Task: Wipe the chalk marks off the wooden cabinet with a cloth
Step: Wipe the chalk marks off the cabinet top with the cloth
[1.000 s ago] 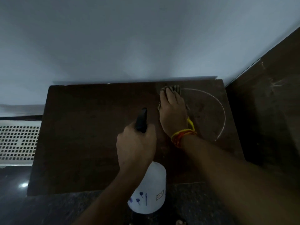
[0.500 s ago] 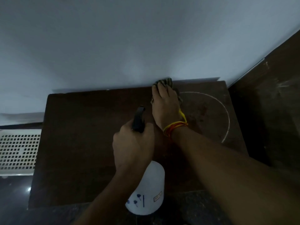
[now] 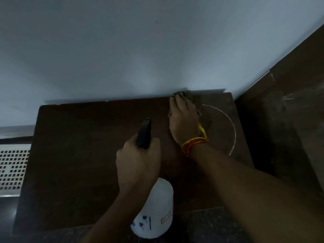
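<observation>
The dark wooden cabinet top (image 3: 84,155) fills the middle of the head view. A white chalk arc (image 3: 232,130) curves across its right part. My right hand (image 3: 184,120) lies flat with straight fingers on a grey-green cloth (image 3: 184,94), pressing it against the far edge of the top by the wall, left of the arc. Orange and yellow threads circle that wrist. My left hand (image 3: 138,163) grips the black trigger head of a white spray bottle (image 3: 156,213), held above the front of the cabinet top.
A pale wall (image 3: 140,50) rises straight behind the cabinet. A taller dark wooden panel (image 3: 284,128) with faint smears stands to the right. A white perforated grille (image 3: 12,169) sits at the left. Dark speckled floor (image 3: 210,227) shows below the front edge.
My right hand has slid the cloth away from me to the back edge by the wall. The left hand has kept its hold on the spray bottle.
</observation>
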